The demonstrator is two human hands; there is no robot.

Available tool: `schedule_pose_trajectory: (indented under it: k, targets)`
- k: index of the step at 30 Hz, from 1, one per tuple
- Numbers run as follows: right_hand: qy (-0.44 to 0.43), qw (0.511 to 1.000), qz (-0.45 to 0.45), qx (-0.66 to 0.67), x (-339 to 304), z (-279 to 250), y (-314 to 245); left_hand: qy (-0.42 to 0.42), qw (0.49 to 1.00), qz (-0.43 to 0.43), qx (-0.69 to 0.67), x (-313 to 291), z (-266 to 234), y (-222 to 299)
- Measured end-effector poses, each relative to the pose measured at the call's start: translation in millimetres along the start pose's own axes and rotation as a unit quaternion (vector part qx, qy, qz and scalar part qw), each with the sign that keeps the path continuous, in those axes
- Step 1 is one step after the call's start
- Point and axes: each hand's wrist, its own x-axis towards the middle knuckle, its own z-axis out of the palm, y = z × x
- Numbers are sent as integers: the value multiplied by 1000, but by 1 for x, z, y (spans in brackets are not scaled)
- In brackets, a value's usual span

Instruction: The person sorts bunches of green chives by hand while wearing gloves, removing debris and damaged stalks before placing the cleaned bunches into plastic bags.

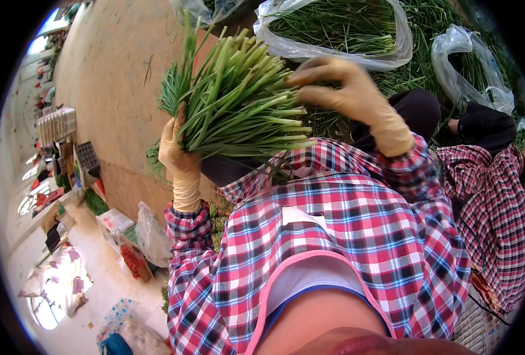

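Note:
A thick bunch of long green stalks (233,100), much like garlic chives, is held up in front of my chest. My left hand (177,148), in a pale yellow glove, wraps around it from the left. Its cut, lighter ends fan out toward the right and the far side. My right hand (348,94), gloved the same way with dirty fingertips, is just right of those ends, a little blurred. Its thumb and fingers are spread, with nothing seen between them.
A clear plastic bag (407,44) lies open at the far side with more green stalks in it. Another bag (451,44) stands farther right. Loose stalks (431,35) cover the ground around them. To my right sits a person in a checked garment (490,207). Boxes and crates (56,125) stand at left.

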Motion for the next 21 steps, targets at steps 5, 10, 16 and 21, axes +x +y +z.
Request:
schedule_pose_trajectory:
  k: [5, 10, 16, 21]
  targets:
    - [-14, 996, -89, -18, 6, 30, 24, -14, 999, 27, 22, 2, 7, -3]
    - [-99, 964, -119, 217, -13, -26, 17, 3, 1000, 2, -7, -5, 6, -4]
    - [57, 984, -6, -171, -26, -102, 57, 6, 998, 12, 63, -7, -3, -6]
    - [-50, 997, 47, -41, 6, -11, 9, 13, 991, 85, 102, 1, -4, -4]
